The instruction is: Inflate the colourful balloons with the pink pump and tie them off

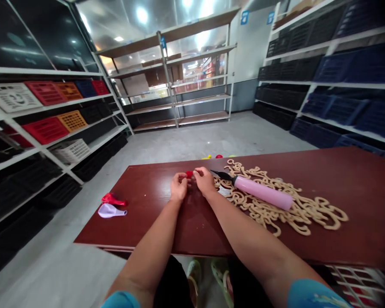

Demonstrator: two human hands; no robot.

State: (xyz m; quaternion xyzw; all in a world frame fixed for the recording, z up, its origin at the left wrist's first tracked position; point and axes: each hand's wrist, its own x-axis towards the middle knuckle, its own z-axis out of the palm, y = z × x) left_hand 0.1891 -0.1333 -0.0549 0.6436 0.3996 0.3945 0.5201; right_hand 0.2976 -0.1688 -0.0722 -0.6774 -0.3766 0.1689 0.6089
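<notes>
Over the middle of the dark red table [154, 214], a small red balloon [189, 174] is stretched between my two hands. Its left end is pinched in my left hand [179, 186], and its right end in my right hand [204, 180]. A pink hand pump [263, 192] with a black nozzle lies just right of my right hand, on top of a spread of tan curly long balloons [308, 214]. At the table's left side lie a deflated lilac balloon [111, 211] and deflated red balloons [113, 199].
Shelves with coloured crates [46, 128] line the left, and shelves with dark crates [343, 107] the right. A metal rack [176, 102] stands behind. Small coloured objects [218, 156] show beyond the table's far edge.
</notes>
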